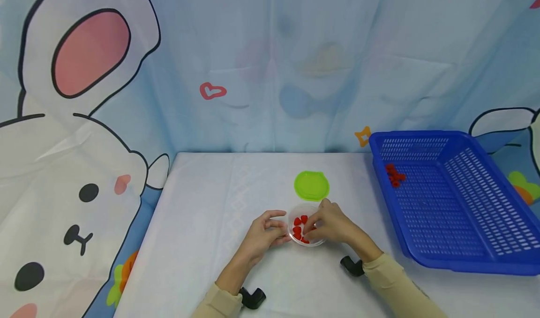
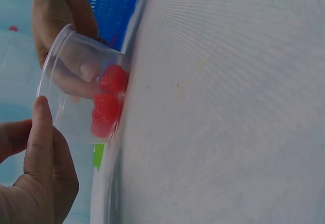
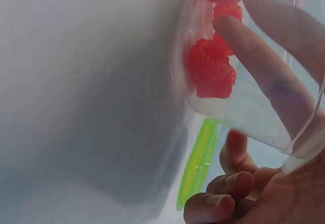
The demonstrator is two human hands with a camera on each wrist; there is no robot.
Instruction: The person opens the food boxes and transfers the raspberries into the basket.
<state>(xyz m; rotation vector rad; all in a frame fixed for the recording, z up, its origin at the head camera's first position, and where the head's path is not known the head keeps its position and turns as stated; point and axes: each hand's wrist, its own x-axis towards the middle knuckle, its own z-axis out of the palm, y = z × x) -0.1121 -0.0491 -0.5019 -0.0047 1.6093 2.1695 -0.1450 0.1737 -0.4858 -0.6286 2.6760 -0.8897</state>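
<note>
A clear plastic cup (image 1: pixel 304 244) stands upright on the table with several red raspberries (image 2: pixel 106 107) in its bottom. My left hand (image 1: pixel 266 233) is at its left side; in the left wrist view a fairly straight finger (image 2: pixel 40 127) touches the rim. From the right, my right hand (image 1: pixel 333 223) reaches down into the cup. Its thumb and a finger come to either side of a raspberry (image 3: pixel 228 13) and appear to pinch it; the other fingers curl outside the cup wall. Just behind the cup lies a green lid (image 1: pixel 311 185).
A blue perforated basket (image 1: pixel 455 205) stands on the right, with a small cluster of red pieces (image 1: pixel 395 175) at its left side. A white cloth (image 1: pixel 202 215) covers the table, and a printed curtain (image 1: pixel 270 65) hangs behind. Black mounts (image 1: pixel 253 299) sit by both wrists.
</note>
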